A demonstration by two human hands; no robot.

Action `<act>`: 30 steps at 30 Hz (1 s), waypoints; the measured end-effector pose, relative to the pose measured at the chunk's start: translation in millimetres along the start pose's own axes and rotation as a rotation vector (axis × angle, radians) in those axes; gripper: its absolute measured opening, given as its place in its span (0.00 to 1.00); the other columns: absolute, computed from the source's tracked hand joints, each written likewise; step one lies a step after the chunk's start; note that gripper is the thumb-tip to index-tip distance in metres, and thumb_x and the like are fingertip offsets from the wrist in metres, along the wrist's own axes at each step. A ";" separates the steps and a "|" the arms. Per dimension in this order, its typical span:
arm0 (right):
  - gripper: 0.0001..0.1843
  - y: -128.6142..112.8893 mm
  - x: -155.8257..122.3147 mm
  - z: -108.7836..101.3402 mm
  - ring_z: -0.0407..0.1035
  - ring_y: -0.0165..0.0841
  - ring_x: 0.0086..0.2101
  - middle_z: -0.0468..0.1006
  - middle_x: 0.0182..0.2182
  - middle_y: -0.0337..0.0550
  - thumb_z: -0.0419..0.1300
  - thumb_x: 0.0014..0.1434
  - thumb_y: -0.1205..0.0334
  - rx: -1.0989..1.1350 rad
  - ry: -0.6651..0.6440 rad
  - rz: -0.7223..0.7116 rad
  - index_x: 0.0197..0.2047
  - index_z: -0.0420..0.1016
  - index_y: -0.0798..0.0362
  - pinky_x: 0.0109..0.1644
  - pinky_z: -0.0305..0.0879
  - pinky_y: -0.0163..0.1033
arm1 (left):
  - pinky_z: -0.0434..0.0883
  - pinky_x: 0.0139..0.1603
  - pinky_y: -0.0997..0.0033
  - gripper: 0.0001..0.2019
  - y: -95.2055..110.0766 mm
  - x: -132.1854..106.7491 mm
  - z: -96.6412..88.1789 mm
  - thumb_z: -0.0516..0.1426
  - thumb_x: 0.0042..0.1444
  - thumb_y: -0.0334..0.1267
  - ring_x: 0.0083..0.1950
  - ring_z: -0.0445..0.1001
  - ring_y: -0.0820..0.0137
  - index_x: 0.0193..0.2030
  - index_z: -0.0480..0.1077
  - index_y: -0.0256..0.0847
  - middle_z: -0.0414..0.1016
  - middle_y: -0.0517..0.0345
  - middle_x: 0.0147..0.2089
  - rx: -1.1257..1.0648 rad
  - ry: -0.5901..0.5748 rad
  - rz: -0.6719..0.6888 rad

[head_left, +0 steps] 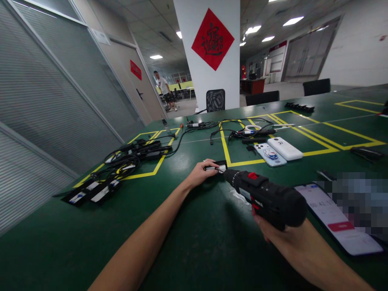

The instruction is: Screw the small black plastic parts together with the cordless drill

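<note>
Your right hand [280, 234], nearest the viewpoint, grasps a drill [266, 196] by its handle, with the chuck directed toward the middle of the tabletop [190, 250]. A thin bit [220, 170] extends from the chuck to a small black-and-white part [223, 166], which lies on the tabletop near its middle, just beside a corner of yellow tape [245, 163]. Your left hand [200, 172] rests at the part, fingers bent around its left end and close to the bit; whether they clench it or merely steady it, you cannot tell from this view. Contact between bit and part is likewise too small to tell.

Toward the tabletop's left edge lie tangled cables [138, 151], with two labelled strips [101, 194] on their near side. Toward the right edge, a phone [339, 220] displays a timer, beside a blurred patch. Farther off, a white power bank [285, 148] adjoins a patterned phone case [270, 155]. Beyond the far edge stand a mesh chair [215, 100] and, farther left, a person [164, 88].
</note>
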State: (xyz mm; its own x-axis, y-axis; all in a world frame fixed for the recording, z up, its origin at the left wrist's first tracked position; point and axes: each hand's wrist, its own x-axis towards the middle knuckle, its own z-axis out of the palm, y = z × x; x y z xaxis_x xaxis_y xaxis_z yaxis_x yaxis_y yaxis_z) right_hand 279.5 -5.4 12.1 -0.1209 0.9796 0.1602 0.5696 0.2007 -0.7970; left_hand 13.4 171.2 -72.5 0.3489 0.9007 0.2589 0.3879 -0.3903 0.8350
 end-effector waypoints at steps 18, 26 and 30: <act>0.17 2.4 -0.9 0.6 0.74 0.44 0.40 0.80 0.30 0.40 0.58 0.52 0.57 0.017 -0.014 0.002 0.46 0.74 0.45 0.41 0.73 0.41 | 0.62 0.54 0.64 0.12 0.5 -0.9 0.8 0.60 0.49 0.38 0.52 0.67 0.63 0.41 0.75 0.39 0.68 0.51 0.51 -0.004 -0.006 -0.006; 0.23 0.3 -1.0 2.6 0.72 0.45 0.43 0.80 0.34 0.42 0.58 0.49 0.55 -0.058 -0.003 0.042 0.50 0.72 0.47 0.44 0.71 0.45 | 0.59 0.58 0.63 0.10 3.9 -0.4 -0.1 0.60 0.50 0.37 0.55 0.66 0.62 0.40 0.75 0.39 0.69 0.50 0.51 -0.007 -0.007 -0.014; 0.16 -2.1 -0.8 -0.4 0.75 0.42 0.36 0.80 0.27 0.41 0.58 0.49 0.55 -0.058 -0.044 0.050 0.42 0.77 0.47 0.37 0.73 0.41 | 0.60 0.57 0.63 0.11 3.9 -1.1 -0.3 0.60 0.50 0.37 0.55 0.66 0.62 0.41 0.75 0.39 0.68 0.50 0.52 -0.012 -0.013 -0.017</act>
State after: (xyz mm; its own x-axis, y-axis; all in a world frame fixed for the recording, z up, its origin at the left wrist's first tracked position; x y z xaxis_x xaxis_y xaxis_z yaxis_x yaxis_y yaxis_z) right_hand 278.7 -6.6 13.9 -0.1256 0.9876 0.0943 0.6216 0.1524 -0.7684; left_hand 14.3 168.8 -69.4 0.3537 0.9044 0.2385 0.3835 -0.3728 0.8449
